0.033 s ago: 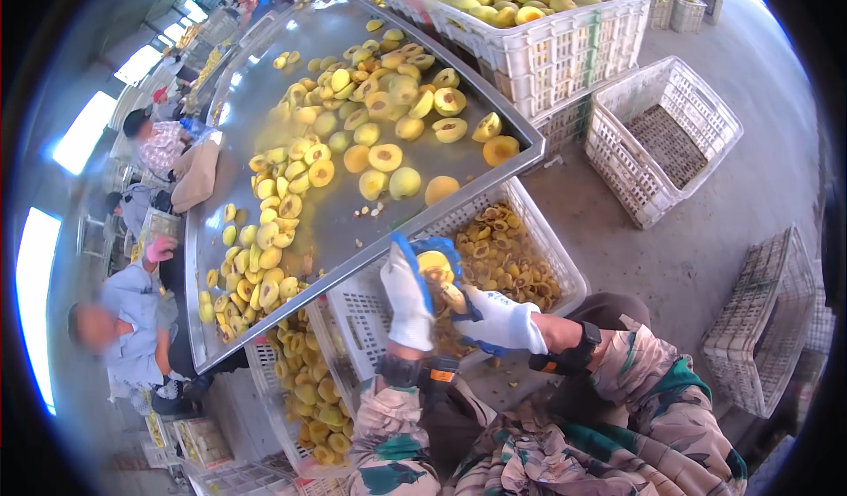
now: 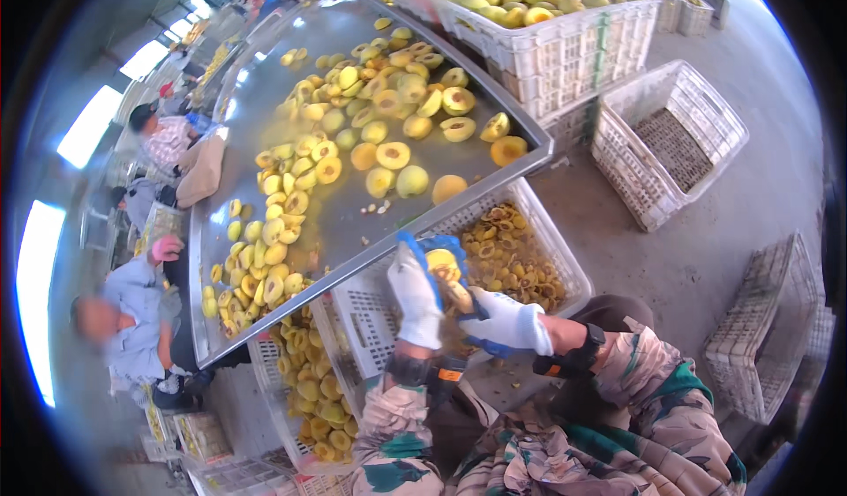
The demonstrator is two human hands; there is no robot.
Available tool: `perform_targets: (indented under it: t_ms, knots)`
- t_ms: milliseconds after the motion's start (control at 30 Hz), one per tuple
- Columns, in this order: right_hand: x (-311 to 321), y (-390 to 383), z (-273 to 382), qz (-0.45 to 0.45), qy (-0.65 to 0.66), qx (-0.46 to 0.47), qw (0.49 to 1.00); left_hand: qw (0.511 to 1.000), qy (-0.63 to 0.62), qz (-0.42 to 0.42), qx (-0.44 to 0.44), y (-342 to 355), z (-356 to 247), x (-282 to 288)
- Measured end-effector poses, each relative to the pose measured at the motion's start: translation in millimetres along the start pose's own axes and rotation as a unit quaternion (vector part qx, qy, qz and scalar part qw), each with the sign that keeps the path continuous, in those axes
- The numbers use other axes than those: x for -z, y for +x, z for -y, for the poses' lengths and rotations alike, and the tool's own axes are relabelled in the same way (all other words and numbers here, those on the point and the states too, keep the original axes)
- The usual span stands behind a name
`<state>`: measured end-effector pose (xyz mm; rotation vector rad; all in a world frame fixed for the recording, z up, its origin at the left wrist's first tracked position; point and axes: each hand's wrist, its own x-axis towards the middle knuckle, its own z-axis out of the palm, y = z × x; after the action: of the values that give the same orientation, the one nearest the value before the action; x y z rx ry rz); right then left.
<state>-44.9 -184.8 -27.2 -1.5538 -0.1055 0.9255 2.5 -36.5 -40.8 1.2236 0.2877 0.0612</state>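
Observation:
Both my hands wear white gloves with blue palms and meet above the crates at the table's near edge. My left hand point(image 2: 416, 291) is closed round a yellow peach half point(image 2: 443, 264), its cut side partly showing. Right beside it, my right hand point(image 2: 506, 321) is closed, its fingers against a small tan piece point(image 2: 459, 297) whose kind I cannot make out. Below and behind the hands, a white crate point(image 2: 575, 277) holds many small brownish-yellow peach pieces point(image 2: 516, 258). Peach halves point(image 2: 393, 155), several with dark centres, lie spread over the metal table point(image 2: 353, 223).
Peach halves fill another crate point(image 2: 318, 399) at lower left. Stacked white crates point(image 2: 565, 55) full of fruit stand beyond the table's right edge. Another crate point(image 2: 670, 143) stands on the floor, and one point(image 2: 763, 328) lies tilted at right. A co-worker point(image 2: 137, 311) sits at left.
The whole view has shifted slightly, so table and crates appear a little further right and down. My hands keep the same hold on the peach half.

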Motion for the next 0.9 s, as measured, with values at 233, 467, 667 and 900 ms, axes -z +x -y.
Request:
perform_targets:
  t_ms: [233, 467, 667, 900]
  knots:
    - [14.2, -2.2, -6.1, 0.221, 0.336, -0.050, 0.914, 0.972, -0.066, 0.150, 0.169, 8.6, -9.2, 6.2]
    - [11.7, 5.2, -8.9, 0.301, 0.447, -0.075, 0.839, 0.973, -0.027, 0.083, 0.213, 4.8, -21.7, 12.6]
    - [-7.2, 16.4, -6.8, 0.290, 0.475, -0.096, 0.825, 0.975, -0.050, 0.048, 0.212, 11.7, -11.9, 44.5]
    - [-20.5, 20.8, 8.4, 0.239, 0.468, -0.130, 0.841, 0.963, -0.199, 0.095, 0.155, 6.5, -18.9, 44.0]
